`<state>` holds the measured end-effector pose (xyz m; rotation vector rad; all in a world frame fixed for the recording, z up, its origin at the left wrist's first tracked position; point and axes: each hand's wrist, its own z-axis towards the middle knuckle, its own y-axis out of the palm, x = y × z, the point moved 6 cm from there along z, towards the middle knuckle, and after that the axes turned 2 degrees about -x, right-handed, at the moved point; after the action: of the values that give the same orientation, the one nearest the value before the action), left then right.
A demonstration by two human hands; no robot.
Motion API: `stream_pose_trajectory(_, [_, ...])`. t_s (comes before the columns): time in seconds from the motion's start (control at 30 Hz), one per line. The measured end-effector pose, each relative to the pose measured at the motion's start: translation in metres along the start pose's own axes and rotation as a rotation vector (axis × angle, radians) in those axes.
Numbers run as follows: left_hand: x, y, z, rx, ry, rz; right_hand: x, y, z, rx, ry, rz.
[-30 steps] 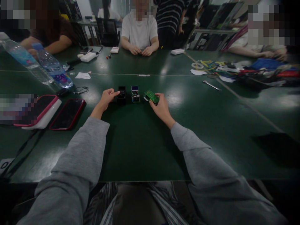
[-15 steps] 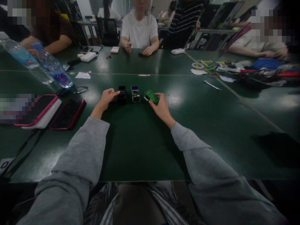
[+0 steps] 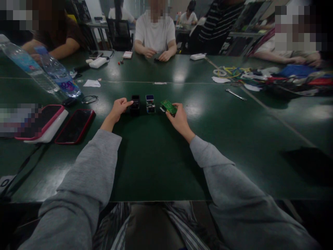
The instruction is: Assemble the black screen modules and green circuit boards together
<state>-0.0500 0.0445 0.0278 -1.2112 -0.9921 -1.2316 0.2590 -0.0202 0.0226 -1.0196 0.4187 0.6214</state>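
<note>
Head view: right hand (image 3: 179,119) holds green board (image 3: 168,106) tilted, long axis left-right.

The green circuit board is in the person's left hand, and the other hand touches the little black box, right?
Not quite. The head view shows the green circuit board in the right hand; the left hand touches the little black box.
</note>
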Motion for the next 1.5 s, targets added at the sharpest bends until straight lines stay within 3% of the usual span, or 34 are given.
stream_pose_trajectory(1.5, [-0.0024,-0.0005,0.0016,-0.006,0.01,-0.005,-0.0072,-0.0035,-0.0011,-0.03,0.004,-0.042])
